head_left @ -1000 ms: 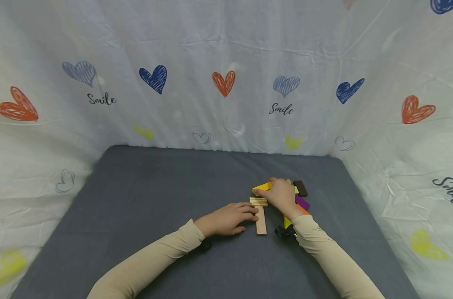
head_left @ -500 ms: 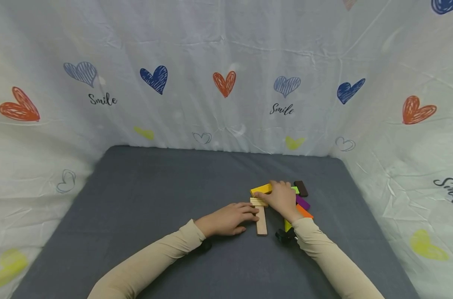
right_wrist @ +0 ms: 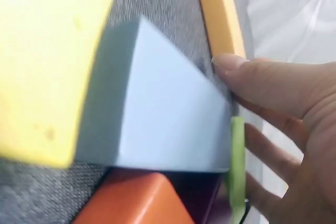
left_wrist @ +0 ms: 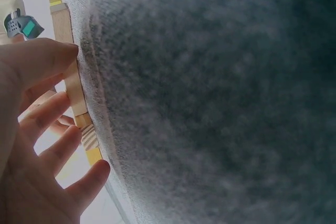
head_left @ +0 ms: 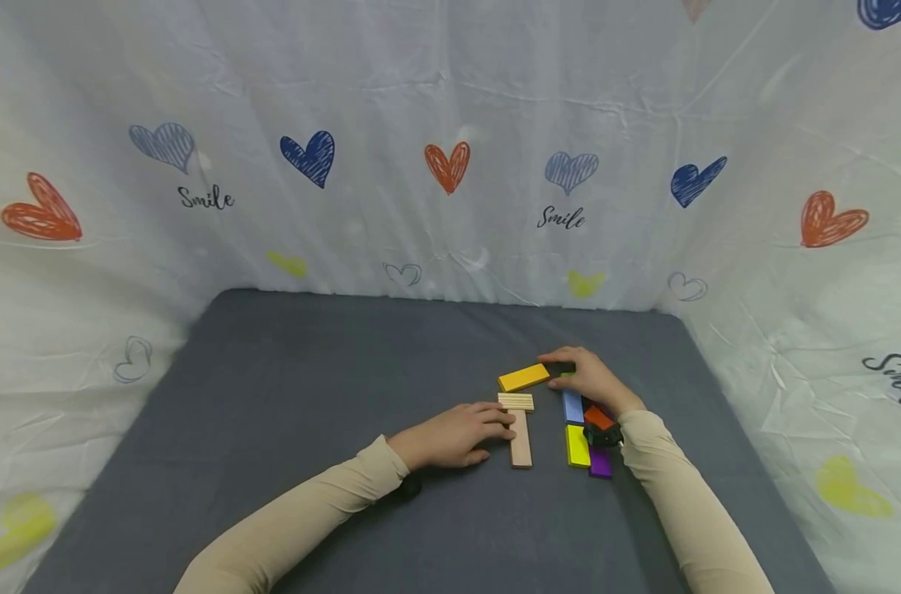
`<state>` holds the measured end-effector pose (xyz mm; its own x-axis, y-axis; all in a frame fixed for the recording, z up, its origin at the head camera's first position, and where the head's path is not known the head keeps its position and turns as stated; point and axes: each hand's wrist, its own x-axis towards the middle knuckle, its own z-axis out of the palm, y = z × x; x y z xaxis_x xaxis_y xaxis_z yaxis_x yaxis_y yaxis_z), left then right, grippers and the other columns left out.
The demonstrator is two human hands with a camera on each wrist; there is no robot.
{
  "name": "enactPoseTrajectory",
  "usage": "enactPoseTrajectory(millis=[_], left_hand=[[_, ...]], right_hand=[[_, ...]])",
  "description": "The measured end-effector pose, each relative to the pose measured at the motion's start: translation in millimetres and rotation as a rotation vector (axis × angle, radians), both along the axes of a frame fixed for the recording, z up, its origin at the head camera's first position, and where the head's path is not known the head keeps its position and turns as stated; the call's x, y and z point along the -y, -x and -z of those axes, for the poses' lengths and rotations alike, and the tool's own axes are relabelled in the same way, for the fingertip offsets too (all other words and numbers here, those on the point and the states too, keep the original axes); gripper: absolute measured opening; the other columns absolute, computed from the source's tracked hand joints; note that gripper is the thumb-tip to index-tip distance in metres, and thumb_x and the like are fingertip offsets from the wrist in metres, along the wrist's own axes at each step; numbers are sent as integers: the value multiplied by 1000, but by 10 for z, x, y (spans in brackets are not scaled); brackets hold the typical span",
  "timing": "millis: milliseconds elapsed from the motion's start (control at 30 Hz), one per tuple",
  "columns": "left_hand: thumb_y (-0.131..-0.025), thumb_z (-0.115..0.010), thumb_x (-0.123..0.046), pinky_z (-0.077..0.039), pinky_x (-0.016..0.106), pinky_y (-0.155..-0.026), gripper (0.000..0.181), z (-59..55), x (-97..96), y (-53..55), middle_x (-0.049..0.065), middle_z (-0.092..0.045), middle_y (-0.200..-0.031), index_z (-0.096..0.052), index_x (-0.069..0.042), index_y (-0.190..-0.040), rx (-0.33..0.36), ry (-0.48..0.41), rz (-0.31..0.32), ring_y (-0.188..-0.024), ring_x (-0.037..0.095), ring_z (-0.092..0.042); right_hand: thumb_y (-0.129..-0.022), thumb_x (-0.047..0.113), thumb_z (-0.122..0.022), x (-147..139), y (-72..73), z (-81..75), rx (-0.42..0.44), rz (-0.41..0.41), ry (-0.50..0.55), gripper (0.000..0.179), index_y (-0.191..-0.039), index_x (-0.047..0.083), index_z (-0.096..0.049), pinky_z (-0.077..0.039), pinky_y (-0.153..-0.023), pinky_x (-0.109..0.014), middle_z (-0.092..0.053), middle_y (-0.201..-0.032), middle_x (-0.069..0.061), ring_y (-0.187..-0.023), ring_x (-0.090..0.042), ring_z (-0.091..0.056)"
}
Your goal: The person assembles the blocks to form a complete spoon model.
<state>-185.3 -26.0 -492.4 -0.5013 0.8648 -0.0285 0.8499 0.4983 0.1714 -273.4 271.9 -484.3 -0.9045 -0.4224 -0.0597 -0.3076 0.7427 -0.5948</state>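
Note:
In the head view my left hand (head_left: pixel 450 435) lies with fingers loosely extended against a plain wooden block (head_left: pixel 521 441). Several thin wooden strips (head_left: pixel 515 402) lie across that block's far end. The left wrist view shows the spread fingers (left_wrist: pixel 60 148) along the block's side. My right hand (head_left: pixel 593 381) pinches a dark brown block (head_left: pixel 560 368) between thumb and fingers, close to the right end of an orange-yellow block (head_left: pixel 523 377). In the right wrist view the thumb (right_wrist: pixel 262 80) is at that block's end, and the dark brown block is mostly hidden.
Beneath and beside the right wrist are a light blue block (head_left: pixel 573 407), a yellow block (head_left: pixel 578 446), an orange block (head_left: pixel 597 417) and a purple block (head_left: pixel 601 463). A green block (right_wrist: pixel 237 166) stands near the right fingers. A printed curtain (head_left: pixel 391 206) surrounds the grey table (head_left: pixel 346 355).
My right hand has let go of the orange-yellow block and shifted right. The dark brown block has come left, close to that block's end. My left hand stays in place.

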Motion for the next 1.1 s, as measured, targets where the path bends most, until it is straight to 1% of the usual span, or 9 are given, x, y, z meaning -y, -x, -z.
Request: enactPoseTrajectory(millis=[167, 267, 367, 467, 600, 767, 867, 1000, 1100], left_hand=[[-99, -60, -30, -37, 41, -119, 51, -23, 1, -15, -7, -38, -159, -46, -29, -148, 21, 9, -10, -152, 19, -30], [-99, -60, -30, -37, 42, -119, 50, -33, 6, -20, -7, -38, -159, -46, -29, -148, 23, 9, -15, -152, 19, -29], [-99, -60, -29, -37, 41, -119, 50, -35, 7, -22, -7, -38, -159, -47, -29, -147, 17, 4, -10, -151, 19, -30], [-99, -60, -29, -37, 41, -120, 50, -28, 4, -23, -7, -38, -159, -47, -28, -147, 18, 1, -6, -151, 19, -30], [-99, -60, -28, -37, 41, -119, 50, -5, 5, -17, -7, -38, -159, -47, -28, -147, 18, -8, -5, -151, 19, -30], [-99, -61, -28, -37, 42, -119, 50, 1, 3, -15, -7, -38, -159, -47, -28, -147, 13, -15, -1, -152, 20, -30], [-99, -61, -29, -38, 42, -119, 50, 3, 5, -9, -7, -38, -159, -47, -28, -147, 9, -11, 0, -151, 20, -30], [-99, -61, -29, -38, 42, -118, 50, 3, 7, -6, -6, -39, -158, -47, -28, -147, -2, -7, 3, -151, 20, -31], [-99, -61, -29, -38, 41, -118, 50, 1, 4, -6, -6, -39, -158, -47, -28, -147, -3, -4, 4, -151, 20, -31]], right_hand=[[-86, 14, -75, -24, 88, 31, 0, -23, -10, 45, -131, 17, -67, -39, -109, -61, -65, -131, -12, -127, -37, -54], [-85, 15, -77, -15, 131, 23, -12, -33, -21, 40, -125, 17, -71, -40, -108, -60, -67, -127, -11, -123, -35, -56], [-85, 16, -77, -8, 151, 11, -25, -35, -35, 34, -118, 16, -74, -41, -107, -59, -70, -123, -10, -120, -35, -57], [-85, 18, -77, -3, 148, 9, -28, -27, -60, 31, -116, 15, -74, -41, -106, -59, -71, -121, -10, -118, -35, -58], [-86, 19, -76, 23, 107, 10, -19, 7, -63, 32, -118, 13, -73, -42, -106, -58, -71, -121, -11, -118, -34, -58], [-87, 22, -75, 63, -15, 1, 9, 60, -33, 32, -118, 15, -73, -45, -103, -55, -69, -122, -11, -117, -32, -58], [-88, 23, -75, 89, -89, 8, 7, 58, -24, 31, -117, 15, -73, -46, -100, -53, -69, -120, -10, -113, -30, -58], [-88, 23, -75, 112, -158, 34, -38, 35, -39, 30, -116, 14, -73, -48, -96, -52, -71, -116, -9, -107, -27, -59], [-87, 23, -75, 118, -195, 57, -51, 34, -45, 30, -116, 14, -73, -48, -96, -51, -72, -115, -7, -106, -26, -60]])
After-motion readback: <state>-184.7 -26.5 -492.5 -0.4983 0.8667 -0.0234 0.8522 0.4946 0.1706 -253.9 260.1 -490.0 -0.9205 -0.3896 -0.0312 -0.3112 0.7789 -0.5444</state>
